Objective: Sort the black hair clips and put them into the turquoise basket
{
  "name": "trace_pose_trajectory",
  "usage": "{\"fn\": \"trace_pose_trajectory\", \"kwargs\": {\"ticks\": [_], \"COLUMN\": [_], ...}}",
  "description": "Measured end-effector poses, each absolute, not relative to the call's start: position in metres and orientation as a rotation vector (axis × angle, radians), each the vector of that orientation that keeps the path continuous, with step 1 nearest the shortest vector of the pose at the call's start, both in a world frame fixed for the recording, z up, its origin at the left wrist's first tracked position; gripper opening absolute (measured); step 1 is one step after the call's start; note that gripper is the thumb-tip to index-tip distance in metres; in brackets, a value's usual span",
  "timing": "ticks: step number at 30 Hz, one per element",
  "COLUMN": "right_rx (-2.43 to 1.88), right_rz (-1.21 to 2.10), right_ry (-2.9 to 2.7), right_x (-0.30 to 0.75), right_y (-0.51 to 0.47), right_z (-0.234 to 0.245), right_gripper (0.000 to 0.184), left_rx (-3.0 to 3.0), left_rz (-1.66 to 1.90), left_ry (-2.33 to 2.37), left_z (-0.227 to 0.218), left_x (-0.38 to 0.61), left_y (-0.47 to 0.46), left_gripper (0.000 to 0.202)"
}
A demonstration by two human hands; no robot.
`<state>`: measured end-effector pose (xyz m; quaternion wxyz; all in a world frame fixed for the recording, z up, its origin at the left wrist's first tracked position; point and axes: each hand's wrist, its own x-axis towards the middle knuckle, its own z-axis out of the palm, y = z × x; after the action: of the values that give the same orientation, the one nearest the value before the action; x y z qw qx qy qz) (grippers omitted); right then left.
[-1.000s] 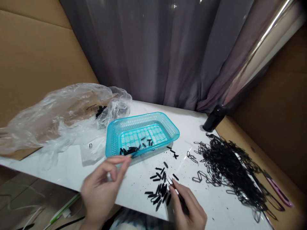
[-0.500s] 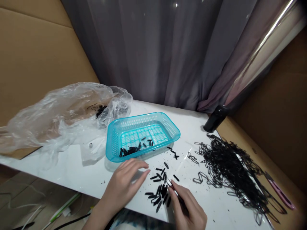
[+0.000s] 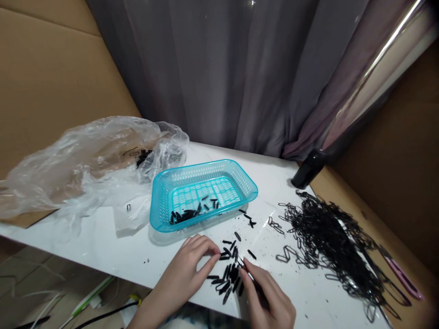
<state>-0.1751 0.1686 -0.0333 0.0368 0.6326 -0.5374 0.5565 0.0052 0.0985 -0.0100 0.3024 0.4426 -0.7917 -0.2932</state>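
Note:
Small black pieces (image 3: 229,270) lie scattered on the white table (image 3: 103,249) near its front edge. My left hand (image 3: 187,272) rests on the table with its fingers stretched toward these pieces, the fingertips touching one of them. My right hand (image 3: 269,299) is closed round a thin tool, perhaps tweezers (image 3: 247,269), whose tip points into the scatter. Behind them stands a turquoise plastic basket (image 3: 240,180) with several more black pieces in its near left corner.
A tangled heap of black wire clips (image 3: 329,240) covers the table's right side. A crumpled clear plastic bag (image 3: 85,160) lies at the left. A black cylinder (image 3: 307,169) stands at the back, and a pink-handled tool (image 3: 401,274) lies at the right edge. Cardboard walls flank the table.
My left hand has come down from beside the basket, where its fingers were pinched, and moved right onto the table to the scattered pieces. My right hand has stayed put.

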Motion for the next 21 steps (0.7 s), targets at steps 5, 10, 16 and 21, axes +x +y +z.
{"fn": "trace_pose_trajectory", "kwargs": {"ticks": [5, 10, 16, 21], "right_rx": [2.004, 2.043, 2.046, 2.029], "right_rz": [1.598, 1.562, 1.570, 1.600], "right_ry": [-1.647, -1.621, -1.610, -1.619], "right_x": [-0.177, -0.180, -0.178, -0.176], "right_y": [0.167, 0.169, 0.169, 0.168], "right_z": [-0.038, -0.042, -0.039, -0.035], "right_gripper": [0.013, 0.014, 0.013, 0.015], "left_rx": [1.234, 1.261, 1.264, 1.262], "left_rz": [-0.984, -1.099, -1.155, -1.136], "left_ry": [-1.823, -1.734, -1.708, -1.696], "left_z": [-0.006, -0.007, -0.006, -0.005], "left_x": [0.000, -0.005, -0.009, -0.010], "left_y": [0.104, 0.111, 0.113, 0.114], "left_gripper": [0.019, 0.019, 0.020, 0.020]}}
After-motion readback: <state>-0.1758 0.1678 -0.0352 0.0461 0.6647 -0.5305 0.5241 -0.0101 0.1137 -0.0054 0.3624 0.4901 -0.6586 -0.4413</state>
